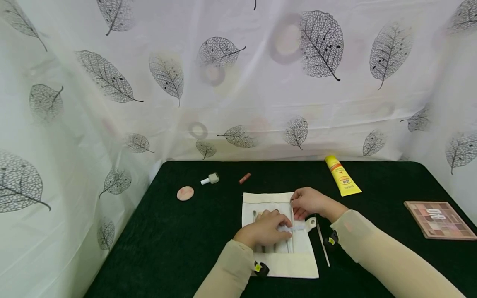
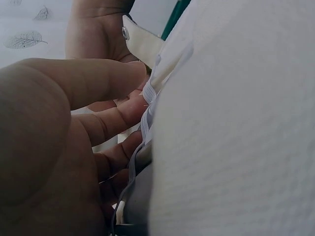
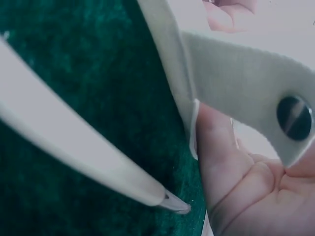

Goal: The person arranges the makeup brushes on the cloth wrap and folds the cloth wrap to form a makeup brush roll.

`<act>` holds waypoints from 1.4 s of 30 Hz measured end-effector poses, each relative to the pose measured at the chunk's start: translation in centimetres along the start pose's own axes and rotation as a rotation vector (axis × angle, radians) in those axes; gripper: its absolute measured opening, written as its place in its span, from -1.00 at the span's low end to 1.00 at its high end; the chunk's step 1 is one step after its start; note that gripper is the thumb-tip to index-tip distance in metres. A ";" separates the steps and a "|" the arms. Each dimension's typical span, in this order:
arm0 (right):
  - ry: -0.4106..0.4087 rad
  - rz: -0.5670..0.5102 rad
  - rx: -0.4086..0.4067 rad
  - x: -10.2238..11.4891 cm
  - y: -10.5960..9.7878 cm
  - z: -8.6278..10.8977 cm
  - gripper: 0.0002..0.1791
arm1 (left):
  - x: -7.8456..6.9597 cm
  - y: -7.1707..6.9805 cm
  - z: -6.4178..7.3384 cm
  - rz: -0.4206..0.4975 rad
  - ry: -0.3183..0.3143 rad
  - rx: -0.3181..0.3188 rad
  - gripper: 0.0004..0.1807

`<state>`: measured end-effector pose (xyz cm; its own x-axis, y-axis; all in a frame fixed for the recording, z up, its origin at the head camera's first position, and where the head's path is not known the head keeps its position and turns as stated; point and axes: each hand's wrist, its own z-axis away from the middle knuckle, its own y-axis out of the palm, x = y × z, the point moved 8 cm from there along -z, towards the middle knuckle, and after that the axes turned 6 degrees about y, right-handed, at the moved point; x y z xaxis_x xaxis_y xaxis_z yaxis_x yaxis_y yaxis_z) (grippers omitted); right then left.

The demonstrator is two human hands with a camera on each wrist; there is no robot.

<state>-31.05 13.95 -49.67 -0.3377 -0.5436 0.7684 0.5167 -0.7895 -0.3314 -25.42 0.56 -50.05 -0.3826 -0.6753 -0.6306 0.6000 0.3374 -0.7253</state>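
A cream fabric tool roll lies unfolded on the dark table, with several slim tools in it. My left hand is over its middle, thumb and index finger pinching the white elastic band that crosses the roll. At the roll's upper right, my right hand pinches the top end of a slim rod-like tool, which runs down under the band. The snap tab sticks out beside my right hand. Another slim tool, pale-handled with a metal tip, lies on the table right of the roll.
Behind the roll lie a pink oval item, a small bottle with a white cap and a small reddish tube. To the right are a yellow squeeze tube and a makeup palette. A leaf-print curtain borders the table.
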 end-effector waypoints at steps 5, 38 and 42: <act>0.007 0.039 0.025 -0.1 0.2 0.2 -0.84 | -0.2 0.0 0.1 -0.011 0.003 0.003 -0.75; -0.039 0.420 -0.049 0.7 1.3 1.2 -0.90 | -0.3 -0.1 0.2 -0.012 0.008 -0.005 -0.77; -0.097 0.462 -0.093 1.3 1.0 1.8 -0.85 | -0.4 -0.2 0.2 -0.010 0.005 -0.008 -0.77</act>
<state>-29.55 12.95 -48.01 -0.0119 -0.8181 0.5749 0.5215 -0.4957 -0.6945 -25.26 0.66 -49.65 -0.3921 -0.6753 -0.6247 0.5907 0.3358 -0.7337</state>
